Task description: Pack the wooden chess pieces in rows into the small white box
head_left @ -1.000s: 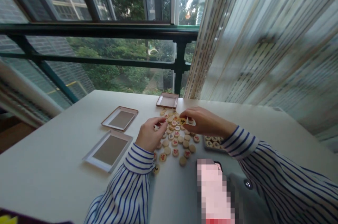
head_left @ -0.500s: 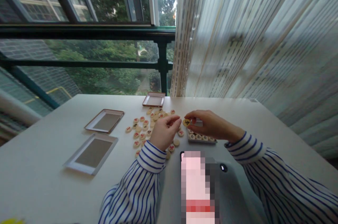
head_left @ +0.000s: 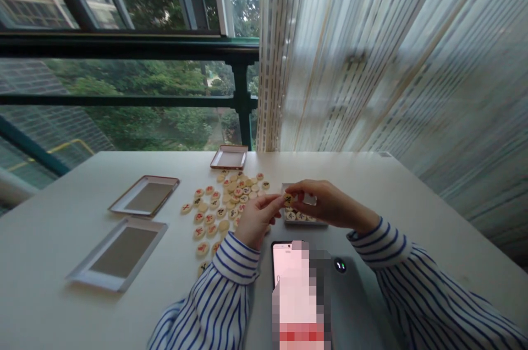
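Observation:
My right hand [head_left: 325, 202] pinches a round Chinese chess piece [head_left: 287, 200] with a dark character, held just above the near-left part of a small box [head_left: 307, 223]. Pieces with dark characters sit in a row inside that box, partly hidden under the hand. My left hand [head_left: 258, 217] is closed, its thumb and fingertips meeting the left edge of the same piece. Loose Chinese chess pieces [head_left: 224, 225], some red-marked, some dark-marked and some blank side up, lie spread around and beyond my left hand, which covers part of them.
A shallow open tray [head_left: 119, 255] and a brown-rimmed lid [head_left: 159, 208] lie on the left of the white table [head_left: 45, 245]. Another brown-rimmed lid [head_left: 229, 167] is at the back. A phone [head_left: 284, 253] rests on a grey device [head_left: 358, 295] in front of me.
My hands have come together, so the left fingertips now touch the piece in my right hand. The view has turned slightly right, shifting the table things leftward.

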`<control>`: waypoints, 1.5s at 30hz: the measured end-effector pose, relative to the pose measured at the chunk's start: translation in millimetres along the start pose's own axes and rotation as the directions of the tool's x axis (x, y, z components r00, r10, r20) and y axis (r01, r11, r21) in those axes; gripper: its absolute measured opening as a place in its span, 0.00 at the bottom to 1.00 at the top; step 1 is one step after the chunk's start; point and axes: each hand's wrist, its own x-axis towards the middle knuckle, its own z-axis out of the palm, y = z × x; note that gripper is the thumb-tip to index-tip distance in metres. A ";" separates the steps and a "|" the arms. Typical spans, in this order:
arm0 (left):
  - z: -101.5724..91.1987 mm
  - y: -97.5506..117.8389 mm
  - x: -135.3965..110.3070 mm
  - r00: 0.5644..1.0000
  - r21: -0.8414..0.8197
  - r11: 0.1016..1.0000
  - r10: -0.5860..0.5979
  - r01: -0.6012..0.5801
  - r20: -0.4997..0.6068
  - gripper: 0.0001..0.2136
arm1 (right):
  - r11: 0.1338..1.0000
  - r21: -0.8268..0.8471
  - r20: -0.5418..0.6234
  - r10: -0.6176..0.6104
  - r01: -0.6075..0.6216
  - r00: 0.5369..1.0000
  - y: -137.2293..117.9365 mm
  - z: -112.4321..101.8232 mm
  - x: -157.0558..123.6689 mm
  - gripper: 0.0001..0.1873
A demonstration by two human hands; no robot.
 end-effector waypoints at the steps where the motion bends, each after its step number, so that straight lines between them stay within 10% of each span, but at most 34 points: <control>1: -0.1 -1.1 -0.1 1.000 -0.033 0.999 -0.020 0.020 -0.003 0.17 | 1.000 0.016 -0.011 0.011 -0.011 1.000 0.9 1.1 0.0 0.13; 18: 4.6 -10.8 0.9 0.998 -0.113 0.992 -0.058 0.054 -0.038 0.16 | 0.992 -0.013 -0.014 -0.128 0.128 0.992 12.6 8.1 -1.7 0.14; 26: 5.0 -19.6 0.7 0.993 0.212 0.976 0.071 -0.050 -0.095 0.16 | 0.991 -0.092 0.034 -0.089 0.092 0.995 17.0 -0.5 -6.6 0.12; 32: 1.0 -29.5 -0.5 0.930 0.727 0.633 0.368 -0.265 0.019 0.11 | 0.967 -0.250 0.090 0.076 -0.052 0.993 32.2 -18.3 -11.7 0.12; 37: -0.4 -35.6 0.9 0.834 0.852 0.296 0.490 -0.433 0.254 0.09 | 0.920 -0.376 0.158 0.184 -0.113 0.970 47.0 -24.7 -16.5 0.11; 45: -3.6 -40.6 3.2 0.810 0.883 0.122 0.470 -0.452 0.350 0.09 | 0.893 -0.431 0.214 0.239 -0.128 0.947 65.0 -21.0 -21.7 0.12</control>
